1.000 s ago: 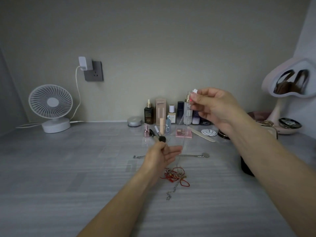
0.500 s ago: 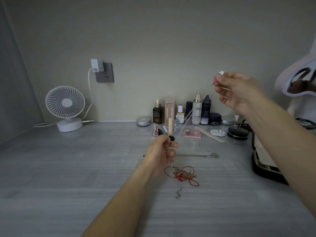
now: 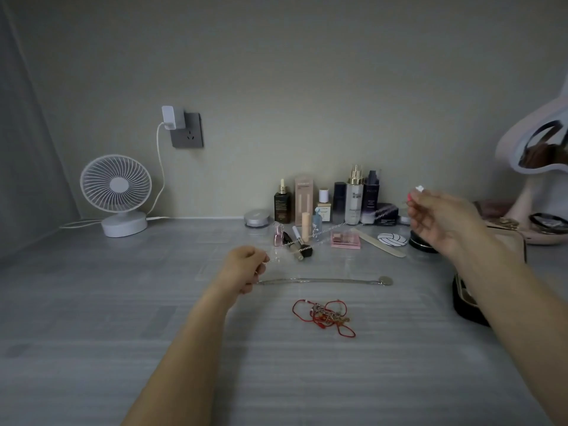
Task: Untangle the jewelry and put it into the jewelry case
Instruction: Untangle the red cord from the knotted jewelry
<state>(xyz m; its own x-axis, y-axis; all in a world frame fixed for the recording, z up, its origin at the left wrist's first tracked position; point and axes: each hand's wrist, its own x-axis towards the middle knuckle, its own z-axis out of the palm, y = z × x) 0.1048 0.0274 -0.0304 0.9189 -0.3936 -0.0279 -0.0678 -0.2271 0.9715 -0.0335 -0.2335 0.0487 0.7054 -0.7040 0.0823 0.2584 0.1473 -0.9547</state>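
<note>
1 grey table [image 3: 123, 302] is seen, w/ 1 jewelry case [image 3: 470, 305] set at its rt side, partly hidden by an arm. 2 hands are raised: 1 silver chain [image 3: 336, 226] is pinched taut btwn left hand [image 3: 246, 265] and right hand [image 3: 439, 219]. 1 flat chain [image 3: 322, 281] is laid below, near 1 red tangle [image 3: 322, 316].

1 head view: looks forward and down over table [image 3: 92, 348], toward back wall [image 3: 307, 72].
</note>
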